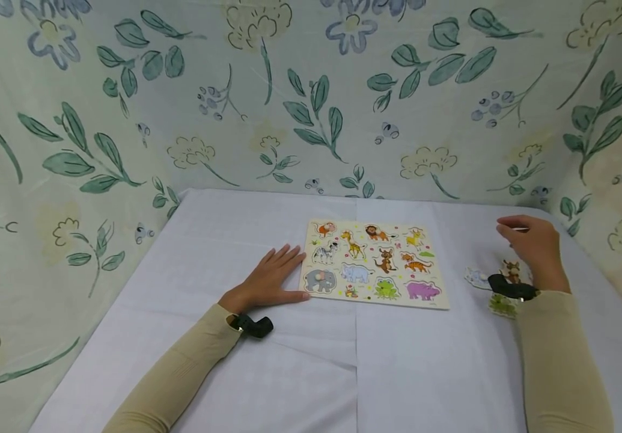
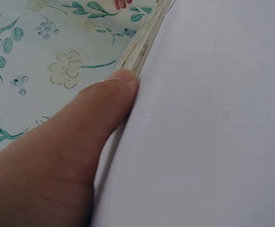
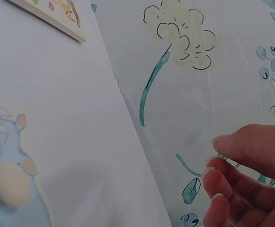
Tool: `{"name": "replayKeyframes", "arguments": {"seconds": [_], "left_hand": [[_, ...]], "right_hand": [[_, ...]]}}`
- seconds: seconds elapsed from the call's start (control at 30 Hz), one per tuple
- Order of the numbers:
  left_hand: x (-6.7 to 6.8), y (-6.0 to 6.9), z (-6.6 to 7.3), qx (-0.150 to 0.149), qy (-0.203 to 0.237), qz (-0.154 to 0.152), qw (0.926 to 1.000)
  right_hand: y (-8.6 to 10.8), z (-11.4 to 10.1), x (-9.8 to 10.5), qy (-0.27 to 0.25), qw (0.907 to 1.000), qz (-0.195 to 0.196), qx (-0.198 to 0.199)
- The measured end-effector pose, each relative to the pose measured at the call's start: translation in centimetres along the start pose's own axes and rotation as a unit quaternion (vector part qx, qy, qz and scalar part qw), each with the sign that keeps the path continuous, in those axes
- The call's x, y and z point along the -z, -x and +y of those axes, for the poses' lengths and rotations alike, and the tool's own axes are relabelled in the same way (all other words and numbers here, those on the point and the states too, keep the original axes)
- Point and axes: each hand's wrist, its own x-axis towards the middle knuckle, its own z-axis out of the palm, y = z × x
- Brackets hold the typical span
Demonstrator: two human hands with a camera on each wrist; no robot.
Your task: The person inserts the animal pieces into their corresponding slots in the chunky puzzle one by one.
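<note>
Better to steady animal puzzle board (image 1: 369,255) at left edge with straight fingers of left hand (image 1: 267,281); with right hand (image 1: 539,248), loosely curled and empty, pinch rhinoceros piece (image 3: 14,147), right of board, by knob (image 3: 12,184).

The puzzle board (image 1: 402,277) lies left of loose pieces (image 1: 502,305).

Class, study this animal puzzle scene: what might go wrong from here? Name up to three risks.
1. The right hand is raised with its wrist close over the loose kangaroo piece and frog piece in the head view, so lowering it might knock them.
2. The left hand meets the board only along its left side; a push from the right could perhaps swivel it.
</note>
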Motion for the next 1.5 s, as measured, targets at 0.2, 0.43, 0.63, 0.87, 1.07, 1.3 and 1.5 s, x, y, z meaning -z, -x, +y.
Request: {"name": "replayKeyframes", "arguments": {"seconds": [0.2, 0.43, 0.63, 0.87, 1.07, 1.3, 1.5], "left_hand": [[-0.2, 0.0, -0.1, 0.003, -0.001, -0.002, 1.0], [-0.3, 0.0, -0.2, -0.001, -0.001, 0.0, 1.0], [-0.3, -0.1, -0.1, -0.002, -0.003, -0.002, 1.0], [-0.5, -0.2, -0.2, -0.001, -0.002, -0.002, 1.0], [-0.4, -0.1, -0.2, 0.001, -0.006, -0.007, 1.0], [-0.2, 0.0, -0.2, -0.006, -0.001, 0.002, 1.0], [-0.2, 0.0, -0.2, -0.008, -0.007, 0.003, 0.9999]], "right_hand": [[0.0, 1.2, 0.7, -0.01, 0.9999, 0.01, -0.004], [0.3, 2.1, 1.5, -0.018, 0.9996, 0.013, -0.02], [0.3, 2.5, 1.8, -0.025, 0.998, 0.017, -0.055], [0.6, 3.0, 2.2, -0.033, 0.9972, 0.037, -0.057], [0.6, 4.3, 2.9, -0.043, 0.9943, 0.051, -0.083], [0.2, 5.8, 3.0, -0.054, 0.9899, 0.055, -0.119], [0.0, 6.6, 2.8, -0.047, 0.9894, 0.048, -0.129]]}}
